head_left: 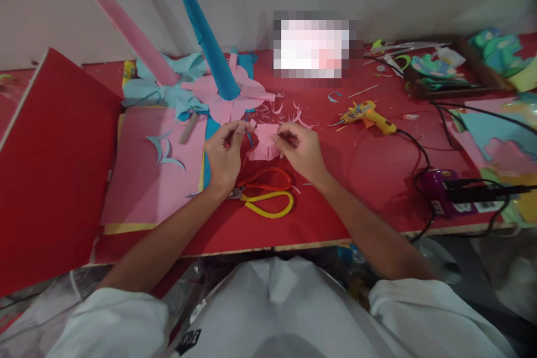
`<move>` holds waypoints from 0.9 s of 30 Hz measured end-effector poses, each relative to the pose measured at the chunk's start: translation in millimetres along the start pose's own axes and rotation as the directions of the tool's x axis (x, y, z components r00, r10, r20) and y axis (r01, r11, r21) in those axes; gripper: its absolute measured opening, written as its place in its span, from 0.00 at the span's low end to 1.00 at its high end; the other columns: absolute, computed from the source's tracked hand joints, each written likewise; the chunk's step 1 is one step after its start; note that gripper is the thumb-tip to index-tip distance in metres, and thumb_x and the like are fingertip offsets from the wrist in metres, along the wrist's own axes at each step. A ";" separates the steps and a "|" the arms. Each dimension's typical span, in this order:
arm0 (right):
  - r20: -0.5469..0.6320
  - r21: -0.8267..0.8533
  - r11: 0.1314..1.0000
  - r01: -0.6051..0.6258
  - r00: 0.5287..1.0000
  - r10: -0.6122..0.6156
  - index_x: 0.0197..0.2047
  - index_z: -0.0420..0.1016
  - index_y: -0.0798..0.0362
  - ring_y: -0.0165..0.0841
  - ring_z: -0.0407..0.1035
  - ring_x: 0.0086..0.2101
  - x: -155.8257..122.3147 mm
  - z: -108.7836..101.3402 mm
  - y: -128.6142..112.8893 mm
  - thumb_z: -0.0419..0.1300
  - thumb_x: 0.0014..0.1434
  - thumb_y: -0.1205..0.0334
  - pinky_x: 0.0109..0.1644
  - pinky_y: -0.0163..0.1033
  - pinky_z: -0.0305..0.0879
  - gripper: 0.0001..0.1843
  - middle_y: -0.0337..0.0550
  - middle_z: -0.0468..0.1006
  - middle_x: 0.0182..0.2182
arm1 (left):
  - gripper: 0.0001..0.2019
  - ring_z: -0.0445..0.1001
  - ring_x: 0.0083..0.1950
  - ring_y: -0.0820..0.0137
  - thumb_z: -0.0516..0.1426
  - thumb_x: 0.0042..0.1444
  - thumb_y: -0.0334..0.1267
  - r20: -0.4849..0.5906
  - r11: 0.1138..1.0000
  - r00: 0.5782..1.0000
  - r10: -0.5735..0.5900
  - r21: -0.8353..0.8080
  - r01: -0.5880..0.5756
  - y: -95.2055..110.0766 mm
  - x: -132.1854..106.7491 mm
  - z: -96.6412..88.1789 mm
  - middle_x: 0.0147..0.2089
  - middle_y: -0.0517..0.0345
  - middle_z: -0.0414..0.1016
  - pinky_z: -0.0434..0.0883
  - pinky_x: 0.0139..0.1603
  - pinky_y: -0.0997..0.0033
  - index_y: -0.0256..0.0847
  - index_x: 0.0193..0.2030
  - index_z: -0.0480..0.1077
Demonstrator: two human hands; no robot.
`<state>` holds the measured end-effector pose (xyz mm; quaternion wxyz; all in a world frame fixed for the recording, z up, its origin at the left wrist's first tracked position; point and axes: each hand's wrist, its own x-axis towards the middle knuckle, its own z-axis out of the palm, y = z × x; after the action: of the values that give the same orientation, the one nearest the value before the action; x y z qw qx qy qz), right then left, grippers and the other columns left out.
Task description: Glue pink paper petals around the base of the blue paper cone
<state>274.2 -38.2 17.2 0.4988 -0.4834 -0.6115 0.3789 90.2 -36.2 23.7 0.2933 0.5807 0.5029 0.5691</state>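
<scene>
A small pink paper piece (265,142) with slits cut along its edge lies between my hands over the red table. My right hand (300,148) is closed, thumb and fingertips pinching its right side. Just to its left, my left hand (226,151) is pinched shut, with a small pink paper bit (253,123) at its fingertips. Below the hands rest scissors (268,213) with one red and one yellow handle, their blades partly hidden under my left wrist. Thin pink paper scraps (300,117) are scattered behind the paper piece.
A blue paper cone (213,47) stands on a pink flower-shaped base, beside a tall pink paper tube (126,22). Pink sheets (155,190) lie at left near a red board (59,173). A yellow glue gun (369,116), its cord, and a purple box (438,193) are at right.
</scene>
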 end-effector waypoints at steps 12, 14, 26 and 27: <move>-0.001 0.012 1.000 0.006 1.000 -0.006 0.32 0.71 0.48 0.33 0.70 0.30 -0.6 -0.8 -1.1 0.65 0.60 0.28 0.33 0.39 0.66 0.30 0.39 0.74 0.28 | 0.12 0.70 0.32 0.73 0.71 0.60 0.45 -0.039 1.000 0.999 0.000 0.032 0.001 -7.8 0.3 -0.3 0.31 0.61 0.76 0.67 0.35 0.70 0.43 0.34 0.76; 0.001 0.012 1.000 0.000 1.000 0.000 0.32 0.71 0.48 0.33 0.70 0.30 -0.6 -0.9 -1.3 0.65 0.60 0.27 0.33 0.38 0.66 0.30 0.39 0.74 0.28 | 0.10 0.70 0.32 0.73 0.71 0.60 0.42 -0.026 1.000 1.000 -0.005 0.026 0.005 -6.3 0.3 -0.4 0.32 0.61 0.76 0.67 0.35 0.70 0.43 0.34 0.76; -0.002 -0.007 1.000 0.012 1.000 -0.012 0.33 0.71 0.49 0.32 0.69 0.29 -0.9 -0.6 -0.9 0.65 0.62 0.30 0.33 0.38 0.65 0.28 0.38 0.74 0.27 | 0.19 0.74 0.35 0.73 0.72 0.59 0.50 -0.007 0.990 1.000 0.012 -0.144 -0.013 -5.0 -0.9 3.0 0.35 0.60 0.77 0.70 0.38 0.72 0.41 0.33 0.71; -0.001 -0.005 1.000 0.015 1.000 -0.015 0.33 0.71 0.49 0.31 0.69 0.29 -0.8 -0.7 -0.6 0.65 0.62 0.31 0.33 0.37 0.65 0.28 0.38 0.74 0.27 | 0.19 0.74 0.35 0.74 0.71 0.59 0.51 -0.006 0.989 1.000 0.016 -0.149 -0.016 -5.3 -0.8 2.9 0.35 0.60 0.77 0.70 0.38 0.72 0.41 0.34 0.71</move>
<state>274.8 -39.2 17.7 0.5009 -0.4803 -0.6156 0.3734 91.8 -34.5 18.0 0.3300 0.5598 0.4552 0.6087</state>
